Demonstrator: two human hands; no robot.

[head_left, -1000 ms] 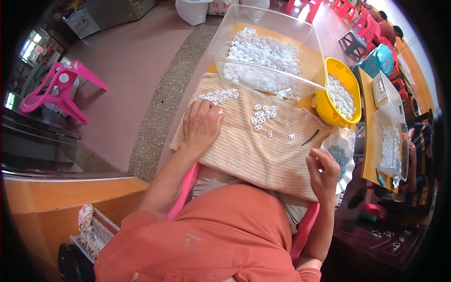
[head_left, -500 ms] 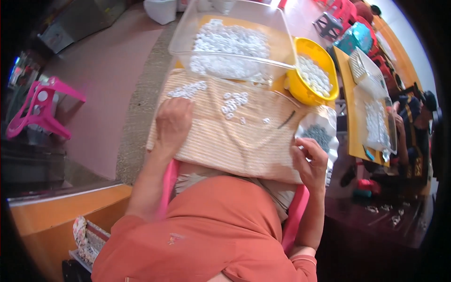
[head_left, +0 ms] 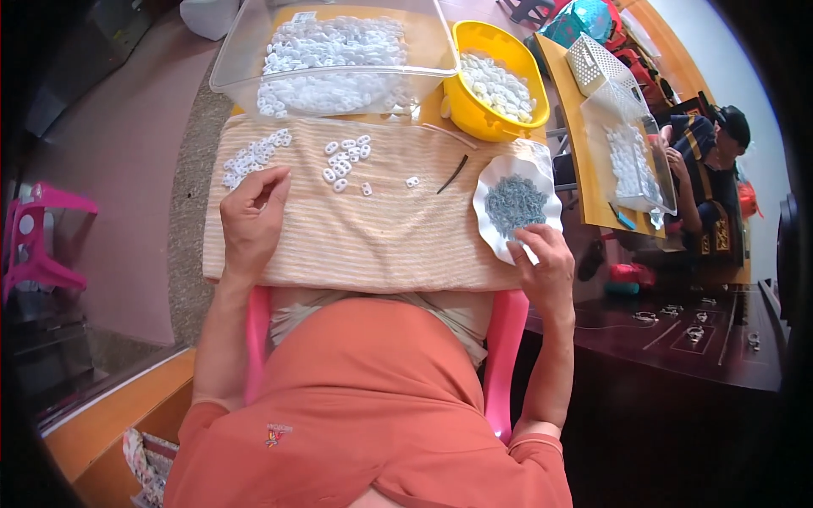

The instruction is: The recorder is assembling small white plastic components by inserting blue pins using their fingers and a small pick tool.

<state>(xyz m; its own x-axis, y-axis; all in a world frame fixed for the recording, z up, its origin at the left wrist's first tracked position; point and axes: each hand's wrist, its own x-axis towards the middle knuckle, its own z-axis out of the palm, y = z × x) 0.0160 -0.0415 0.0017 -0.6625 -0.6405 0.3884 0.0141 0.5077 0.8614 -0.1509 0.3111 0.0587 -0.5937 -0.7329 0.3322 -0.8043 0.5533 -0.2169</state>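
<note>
Covering the bench (head_left: pixel 434 110): a cloth (head_left: pixel 373 245), textile, finely striped in beige and cream, with soft creases.
White pieces (head_left: pixel 341 158): smooth, small, rounded oval to squarish, holes visible in several; clustered mid-cloth, with two lying singly to the right, apart.
White pile (head_left: pixel 258 155): similar pieces, loosely heaped at the cloth's left side.
Strips: one dark (head_left: pixel 453 173), thin and slightly curved; one pinkish (head_left: pixel 449 135), slender, near the back edge.
Scalloped dish (head_left: pixel 484 205): white, wavy rim, at the cloth's right edge.
Grey-blue bits (head_left: pixel 515 199): tiny, tangled-looking, heaped inside the dish; individual shape too fine to tell.
Clear bin (head_left: pixel 233 76): transparent, rigid, behind the cloth, holding many white pieces.
Yellow tub (head_left: pixel 476 121): rounded wall, right of the bin, holding off-white pieces.
Left grip (head_left: pixel 252 220): fingers curled, thumb near forefinger, just beside the white pile; cannot tell whether anything is clamped.
Right grip (head_left: pixel 549 264): fingertips close together at the dish's near side, grey-blue bits just beyond them; cannot tell whether one is pinched.
</note>
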